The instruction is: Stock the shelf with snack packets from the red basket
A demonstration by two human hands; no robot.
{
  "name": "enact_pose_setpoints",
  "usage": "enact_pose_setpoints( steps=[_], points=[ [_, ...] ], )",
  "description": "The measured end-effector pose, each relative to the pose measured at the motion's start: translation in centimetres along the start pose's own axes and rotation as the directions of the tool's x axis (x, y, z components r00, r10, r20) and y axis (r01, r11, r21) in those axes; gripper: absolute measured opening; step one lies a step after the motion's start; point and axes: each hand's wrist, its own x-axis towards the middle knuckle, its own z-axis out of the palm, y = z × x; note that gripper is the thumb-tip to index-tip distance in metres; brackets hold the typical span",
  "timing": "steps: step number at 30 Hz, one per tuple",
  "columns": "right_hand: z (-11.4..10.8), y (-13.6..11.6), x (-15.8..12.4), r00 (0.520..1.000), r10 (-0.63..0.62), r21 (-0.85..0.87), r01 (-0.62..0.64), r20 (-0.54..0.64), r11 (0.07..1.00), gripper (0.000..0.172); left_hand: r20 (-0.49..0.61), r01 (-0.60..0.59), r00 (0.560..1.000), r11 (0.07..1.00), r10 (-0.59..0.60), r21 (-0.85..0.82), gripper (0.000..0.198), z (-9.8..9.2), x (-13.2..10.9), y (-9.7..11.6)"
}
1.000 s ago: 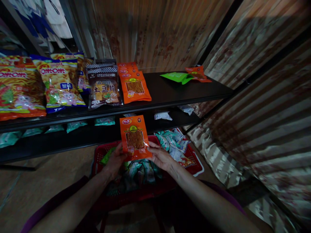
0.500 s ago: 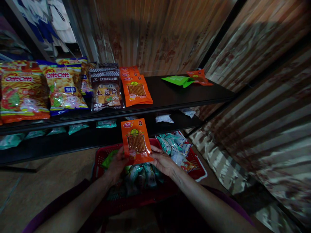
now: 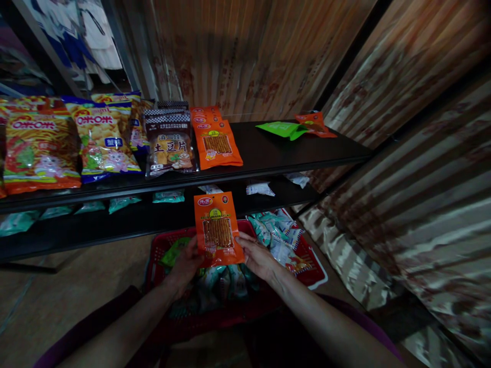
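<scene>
An orange snack packet (image 3: 218, 230) with a clear window of brown sticks is held upright between my two hands. My left hand (image 3: 187, 263) grips its lower left edge, and my right hand (image 3: 255, 255) pinches the lower right edge. Below the packet is a red basket (image 3: 153, 255) holding teal packets (image 3: 224, 281) and a green packet (image 3: 174, 251). On the black shelf (image 3: 264, 151) ahead, matching orange packets (image 3: 217, 143) lean in a row beside a dark potato-chip bag (image 3: 171, 145).
Colourful puffed-snack bags (image 3: 105, 138) stand on the shelf's left. A green pouch (image 3: 282, 129) and an orange packet (image 3: 316, 124) lie at its right. Small teal packets (image 3: 125, 203) sit on the lower shelf (image 3: 95, 225). A second basket (image 3: 320, 276) with packets is at right, near a draped curtain (image 3: 414, 179).
The held orange packet and both hands have shifted slightly down and to the right. My grip on it looks the same, and the shelf goods stay in place.
</scene>
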Motion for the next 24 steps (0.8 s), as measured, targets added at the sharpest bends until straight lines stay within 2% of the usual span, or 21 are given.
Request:
enact_pose_setpoints(
  steps=[6, 11, 15, 19, 24],
  points=[
    [-0.3, -0.1, 0.0, 1.0, -0.002, -0.006, 0.002, 0.01, 1.0, 0.03, -0.03, 0.031, 0.999, 0.998, -0.03, 0.051, 0.059, 0.0, 0.3, -0.3],
    [-1.0, 0.0, -0.1, 1.0, -0.029, -0.007, 0.029, 0.0, 1.0, 0.027, -0.155, 0.077, 0.985, 0.996, -0.071, 0.036, 0.058, 0.1, 0.3, 0.3],
    [-1.0, 0.0, -0.2, 0.999, -0.041, -0.029, 0.04, -0.014, 0.999, 0.028, -0.207, 0.035, 0.978, 0.999, -0.032, 0.01, 0.053, -0.4, 0.9, 0.3],
    [-0.4, 0.0, -0.3, 0.996, -0.083, -0.054, 0.081, -0.032, 0.995, 0.03, -0.287, -0.015, 0.957, 0.995, 0.042, 0.098, 0.044, -0.8, 1.6, 0.1],
    [0.2, -0.3, -0.5, 0.996, -0.092, -0.082, 0.09, -0.022, 0.993, 0.026, -0.216, -0.037, 0.974, 0.99, 0.066, 0.135, 0.035, -0.4, 1.6, 0.1]
  ],
)
